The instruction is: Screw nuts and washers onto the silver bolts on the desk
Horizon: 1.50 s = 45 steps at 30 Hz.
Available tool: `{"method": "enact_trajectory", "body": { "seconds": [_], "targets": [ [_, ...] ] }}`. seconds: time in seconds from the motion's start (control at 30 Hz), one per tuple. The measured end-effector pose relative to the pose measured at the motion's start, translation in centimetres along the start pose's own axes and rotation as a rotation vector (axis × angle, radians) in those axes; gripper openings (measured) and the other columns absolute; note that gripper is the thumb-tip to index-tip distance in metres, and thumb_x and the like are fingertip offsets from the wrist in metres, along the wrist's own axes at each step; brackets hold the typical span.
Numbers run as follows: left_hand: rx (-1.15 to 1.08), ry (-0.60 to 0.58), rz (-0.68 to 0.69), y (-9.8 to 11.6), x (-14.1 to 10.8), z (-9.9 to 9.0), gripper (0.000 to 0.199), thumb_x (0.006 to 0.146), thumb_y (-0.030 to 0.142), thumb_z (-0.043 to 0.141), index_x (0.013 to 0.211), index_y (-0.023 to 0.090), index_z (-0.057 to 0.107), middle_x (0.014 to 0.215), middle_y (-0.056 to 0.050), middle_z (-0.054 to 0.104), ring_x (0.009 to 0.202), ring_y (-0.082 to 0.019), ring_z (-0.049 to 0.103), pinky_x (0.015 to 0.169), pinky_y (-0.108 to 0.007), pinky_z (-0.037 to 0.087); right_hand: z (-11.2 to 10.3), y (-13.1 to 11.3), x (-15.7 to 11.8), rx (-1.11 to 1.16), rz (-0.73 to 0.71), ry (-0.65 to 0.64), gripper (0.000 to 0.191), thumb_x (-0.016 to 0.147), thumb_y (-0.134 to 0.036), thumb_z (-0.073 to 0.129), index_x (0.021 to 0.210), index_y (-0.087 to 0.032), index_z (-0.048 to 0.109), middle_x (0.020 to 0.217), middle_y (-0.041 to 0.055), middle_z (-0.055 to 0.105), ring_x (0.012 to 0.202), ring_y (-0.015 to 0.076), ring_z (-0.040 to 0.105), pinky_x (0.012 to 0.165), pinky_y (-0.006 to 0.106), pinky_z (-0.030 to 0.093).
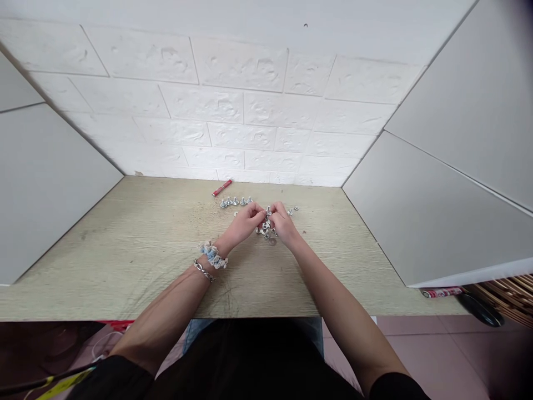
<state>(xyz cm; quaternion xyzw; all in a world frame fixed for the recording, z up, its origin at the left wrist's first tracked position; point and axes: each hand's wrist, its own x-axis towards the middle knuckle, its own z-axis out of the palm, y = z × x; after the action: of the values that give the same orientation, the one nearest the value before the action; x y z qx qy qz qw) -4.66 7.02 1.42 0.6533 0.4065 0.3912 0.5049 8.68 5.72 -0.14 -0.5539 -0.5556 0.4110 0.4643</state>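
Note:
My left hand (250, 218) and my right hand (282, 221) meet over the middle of the wooden table. Between their fingertips a small silver bolt (268, 210) stands upright, and the fingers of both hands are pinched round it. Just below lies a loose pile of silver nuts and washers (266, 228), partly hidden by the fingers. Behind my left hand, several bolts (235, 201) stand in a row with their threaded ends up. To the right of my right hand are another bolt (290, 212) and a small nut (296, 208).
A red tube-like packet (222, 188) lies behind the bolt row, near the white brick-patterned wall (225, 105). Grey panels (50, 183) border the table (125, 250) on both sides. Beyond the right panel are a red can-like object (442, 292) and a dark rounded object (481, 310).

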Motion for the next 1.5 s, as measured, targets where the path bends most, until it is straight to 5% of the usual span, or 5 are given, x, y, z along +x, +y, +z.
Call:
{"method": "enact_trajectory", "body": {
  "seconds": [0.33, 0.67, 0.9, 1.13, 1.5],
  "targets": [
    [0.008, -0.013, 0.000, 0.24, -0.12, 0.06, 0.011, 0.081, 0.021, 0.048, 0.071, 0.016, 0.047, 0.057, 0.004, 0.050, 0.051, -0.008, 0.048, 0.051, -0.021, 0.039, 0.04, -0.12, -0.25, -0.067, 0.064, -0.050, 0.049, 0.086, -0.058, 0.031, 0.053, -0.021, 0.032, 0.048, -0.0016, 0.035, 0.050, 0.0126, 0.036, 0.051, 0.027, 0.027],
    [-0.016, 0.004, -0.023, -0.45, 0.17, 0.10, 0.011, 0.079, 0.024, 0.051, 0.073, 0.016, 0.046, 0.060, 0.004, 0.050, 0.054, -0.008, 0.048, 0.052, -0.021, 0.040, -0.10, -0.12, -0.19, 0.101, 0.014, 0.108, 0.009, 0.069, -0.016, 0.038, 0.071, -0.021, 0.032, 0.062, -0.0038, 0.036, 0.057, 0.0122, 0.035, 0.054, 0.024, 0.029],
    [-0.033, -0.007, -0.001, -0.52, 0.15, 0.19, 0.011, 0.080, 0.023, 0.051, 0.073, 0.016, 0.048, 0.062, 0.003, 0.051, 0.055, -0.008, 0.049, 0.055, -0.021, 0.041, 0.03, -0.26, -0.36, -0.097, 0.053, -0.022, 0.049, 0.086, -0.057, 0.029, 0.056, -0.020, 0.039, 0.051, -0.0008, 0.040, 0.054, 0.0131, 0.039, 0.053, 0.027, 0.027],
    [-0.092, -0.021, -0.023, -0.54, 0.13, 0.14, 0.015, 0.081, 0.027, 0.055, 0.075, 0.015, 0.049, 0.062, 0.003, 0.051, 0.055, -0.008, 0.051, 0.055, -0.021, 0.041, 0.05, 0.13, -0.03, -0.093, 0.019, -0.023, 0.053, 0.084, -0.062, 0.030, 0.058, -0.019, 0.046, 0.049, -0.0002, 0.045, 0.055, 0.0143, 0.045, 0.053, 0.026, 0.030],
    [-0.094, -0.042, -0.043, 0.05, -0.12, 0.21, 0.020, 0.081, 0.032, 0.057, 0.075, 0.015, 0.049, 0.061, 0.003, 0.051, 0.054, -0.008, 0.049, 0.053, -0.021, 0.040, 0.04, -0.14, -0.21, 0.042, 0.041, 0.073, 0.008, 0.075, -0.022, 0.039, 0.070, -0.022, 0.034, 0.060, -0.0039, 0.037, 0.056, 0.0127, 0.036, 0.052, 0.024, 0.029]
  ]
}}
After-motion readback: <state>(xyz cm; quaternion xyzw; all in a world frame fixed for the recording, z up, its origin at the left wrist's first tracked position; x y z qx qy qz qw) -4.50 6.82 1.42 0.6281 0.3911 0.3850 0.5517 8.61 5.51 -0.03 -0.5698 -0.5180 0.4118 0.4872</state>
